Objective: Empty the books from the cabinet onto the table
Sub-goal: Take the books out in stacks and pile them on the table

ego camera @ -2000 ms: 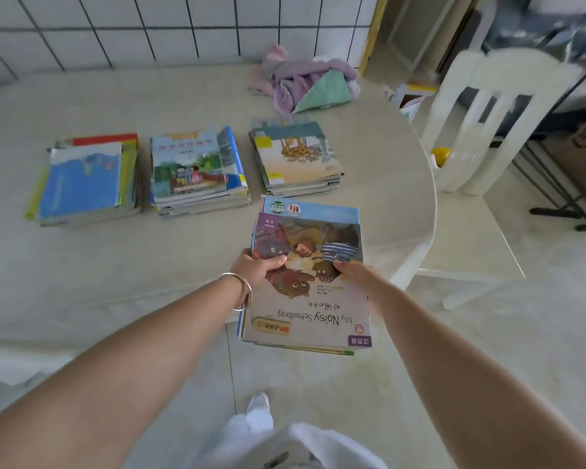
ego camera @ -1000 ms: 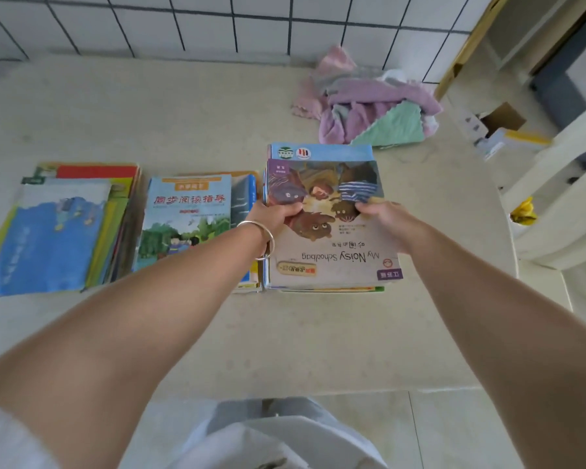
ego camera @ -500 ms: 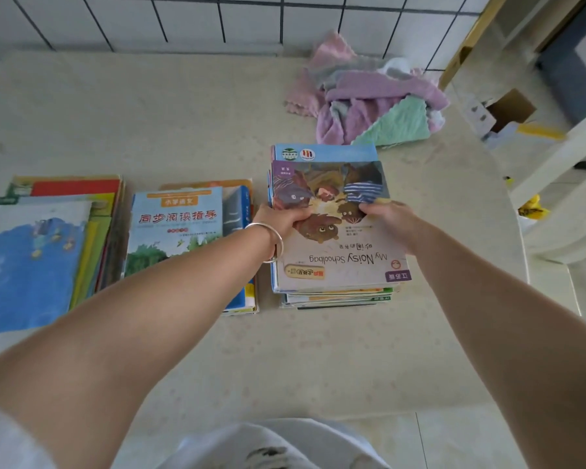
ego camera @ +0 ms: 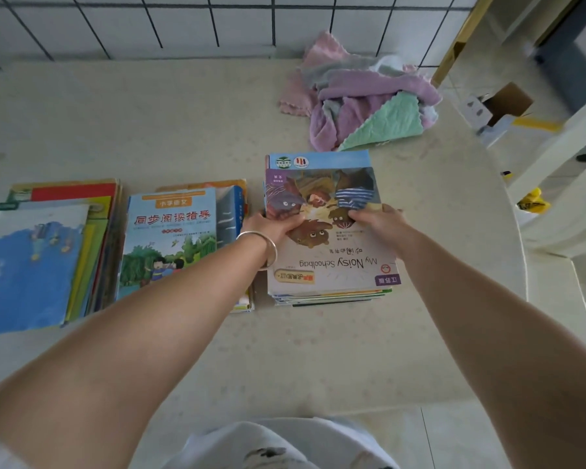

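While clamped at both sides in the grip of left hand (ego camera: 274,225) and right hand (ego camera: 378,220): right-hand stack of colourful paperback picture books (ego camera: 329,231), resting on beige tabletop (ego camera: 183,130), right of two stacks (ego camera: 180,245) beside left edge. Cabinet unseen; remainder unknown.

Three stacks of books on one table (ego camera: 183,350): left stack (ego camera: 44,252) out at nine o'clock, middle stack (ego camera: 180,242) just beside it, right stack (ego camera: 329,231) dead centre. Books per stack: too tightly layered to count. Two hands in shot, left hand (ego camera: 273,225) and right hand (ego camera: 378,220), both on the right stack's top cover. One silver bangle (ego camera: 261,247) on the left wrist. One heap of cloths (ego camera: 359,106) up at one o'clock, cloth count unclear. One open cardboard box (ego camera: 501,104) off at two o'clock. One white chair (ego camera: 562,184) at three o'clock.
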